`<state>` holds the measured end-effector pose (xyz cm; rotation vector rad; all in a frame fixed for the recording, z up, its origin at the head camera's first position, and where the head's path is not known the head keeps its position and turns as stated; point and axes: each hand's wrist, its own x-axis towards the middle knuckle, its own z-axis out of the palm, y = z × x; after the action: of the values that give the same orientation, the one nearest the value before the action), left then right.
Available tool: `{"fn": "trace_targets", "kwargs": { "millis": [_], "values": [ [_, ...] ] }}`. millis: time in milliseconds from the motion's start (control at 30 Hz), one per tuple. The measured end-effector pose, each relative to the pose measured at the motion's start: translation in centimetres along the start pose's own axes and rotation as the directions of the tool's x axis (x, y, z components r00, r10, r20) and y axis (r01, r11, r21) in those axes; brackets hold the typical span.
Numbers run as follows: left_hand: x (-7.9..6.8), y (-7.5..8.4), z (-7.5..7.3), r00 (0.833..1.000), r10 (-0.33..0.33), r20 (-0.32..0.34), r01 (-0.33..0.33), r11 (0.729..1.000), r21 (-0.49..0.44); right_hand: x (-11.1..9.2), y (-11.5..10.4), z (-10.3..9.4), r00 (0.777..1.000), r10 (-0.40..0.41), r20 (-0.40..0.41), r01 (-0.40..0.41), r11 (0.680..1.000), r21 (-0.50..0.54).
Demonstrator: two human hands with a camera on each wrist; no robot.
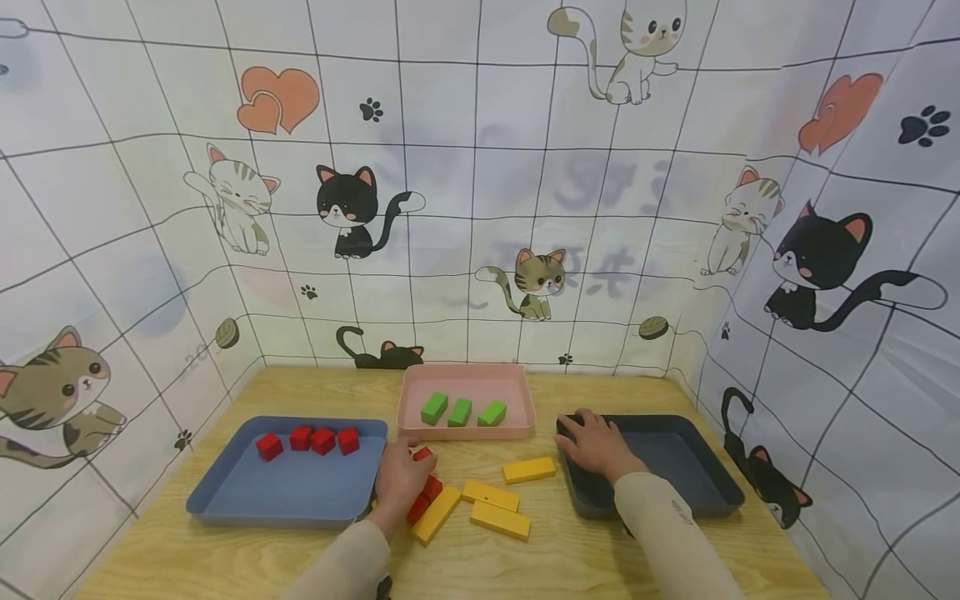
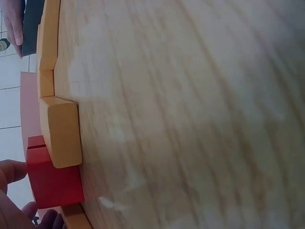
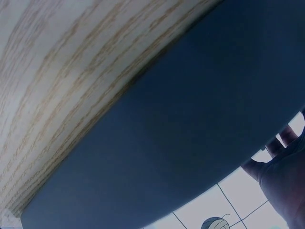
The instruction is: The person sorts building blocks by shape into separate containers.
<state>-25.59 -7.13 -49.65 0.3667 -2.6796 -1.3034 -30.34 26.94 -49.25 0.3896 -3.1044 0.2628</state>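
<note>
My left hand (image 1: 401,479) reaches down beside the blue tray's right edge, thumb and fingers around a small red block (image 1: 423,454), which they partly cover. Close by the hand, two more red blocks (image 1: 418,507) lie against a yellow block (image 1: 437,515). In the left wrist view a red block (image 2: 55,179) shows large beside my thumb and fingertips. My right hand (image 1: 597,446) rests over the left rim of the dark grey tray (image 1: 686,467). The right wrist view shows that tray's outer wall (image 3: 157,129), with the fingers (image 3: 288,136) above its rim.
Several red blocks sit in the blue tray (image 1: 285,492) at left. A pink tray (image 1: 465,379) at the back holds three green blocks (image 1: 460,412). More yellow blocks (image 1: 500,520) lie on the wooden table (image 1: 555,558). A cat-print sheet (image 1: 465,208) surrounds the table's back and sides.
</note>
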Motion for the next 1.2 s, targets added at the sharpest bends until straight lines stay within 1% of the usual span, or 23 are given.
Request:
{"fn": "trace_targets", "kwargs": {
  "millis": [300,500,667,767,867,967,1033,1200],
  "values": [
    [0.3,-0.2,0.5,0.999,-0.046,0.022,0.045,0.996,0.079,0.0,0.1,0.0,1.0,0.009,-0.002,-0.009,1.0,-0.003],
    [0.4,-0.4,0.6,0.999,-0.036,0.026,0.032,0.993,0.116,-0.2,-0.2,-0.1,1.0,0.007,-0.002,-0.007,1.0,-0.007],
    [0.4,-0.4,0.6,0.999,-0.022,0.031,0.019,0.995,0.1,-0.4,-0.4,-0.3,1.0,-0.002,-0.012,0.002,1.0,-0.008],
    [0.5,-0.3,0.7,1.0,0.005,0.021,-0.007,0.996,0.092,-0.4,-0.5,-0.3,1.0,-0.004,-0.013,0.004,1.0,-0.005],
    [0.5,0.0,0.6,0.999,0.03,0.015,-0.031,0.997,0.076,-0.4,-0.4,-0.3,1.0,-0.001,-0.008,0.001,1.0,-0.006],
    [0.5,0.5,0.4,0.998,0.05,0.023,-0.051,0.998,0.045,-0.3,-0.2,-0.2,1.0,0.004,-0.003,-0.004,1.0,-0.007],
    [0.4,1.0,0.1,0.998,0.05,0.037,-0.051,0.999,0.019,-0.2,-0.1,-0.1,1.0,0.006,0.0,-0.006,1.0,-0.008],
    [0.3,2.1,-0.4,0.998,0.03,0.063,-0.03,0.999,-0.014,-0.2,-0.1,-0.1,1.0,0.006,-0.001,-0.006,1.0,-0.007]
  ]
}}
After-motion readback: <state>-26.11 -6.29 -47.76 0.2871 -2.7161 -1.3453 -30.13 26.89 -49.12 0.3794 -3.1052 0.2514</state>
